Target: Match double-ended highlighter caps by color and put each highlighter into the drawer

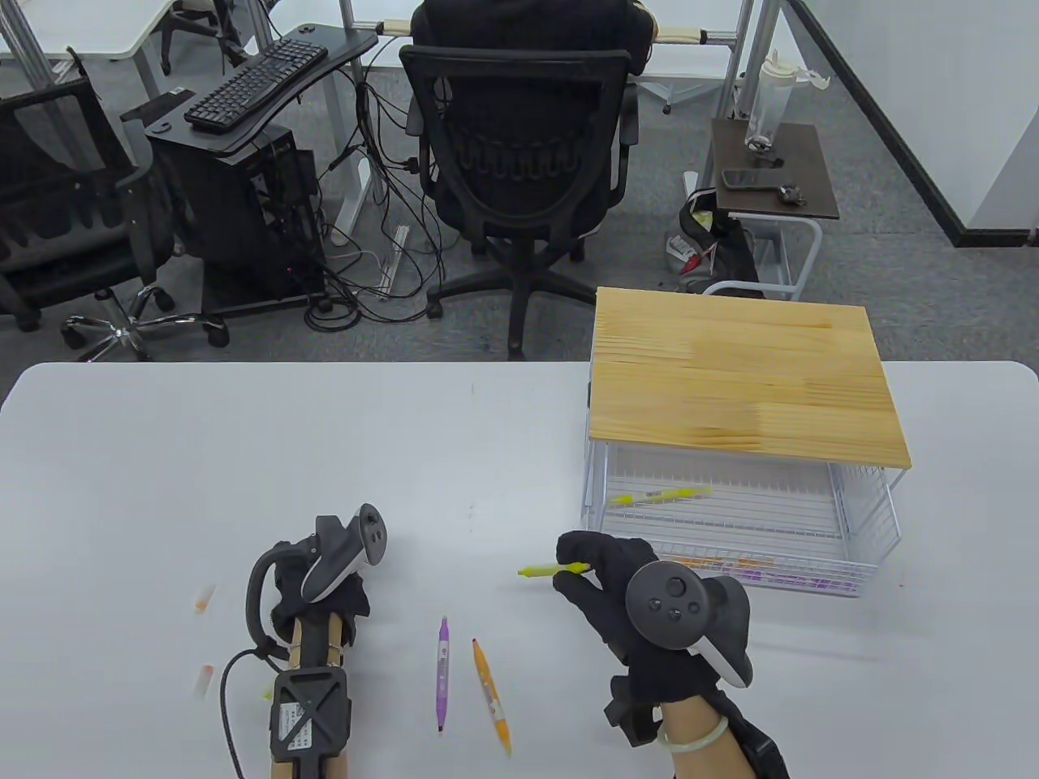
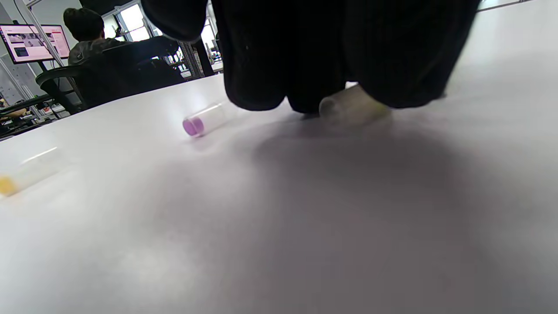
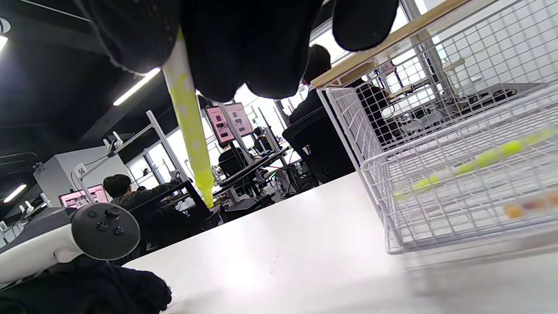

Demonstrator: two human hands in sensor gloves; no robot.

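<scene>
Under the curled fingertips (image 2: 305, 87) of the gloved left hand (image 1: 321, 596) lies a small clear cap with a yellow-green tint (image 2: 351, 107), pressed onto the white table (image 1: 243, 454); whether the fingers already pinch it I cannot tell, and a clear purple-ended cap (image 2: 200, 123) lies just beyond them. Between the closed fingers of the gloved right hand (image 1: 629, 592) sits the slim yellow double-ended highlighter (image 1: 552, 570), its bare tip pointing towards the left hand. I think the cap should be lifted, turned open end to that tip and pushed straight on, before the pen goes into the white wire drawer (image 1: 812, 572) beyond the right fingers, where another yellow highlighter (image 1: 661, 496) already lies.
</scene>
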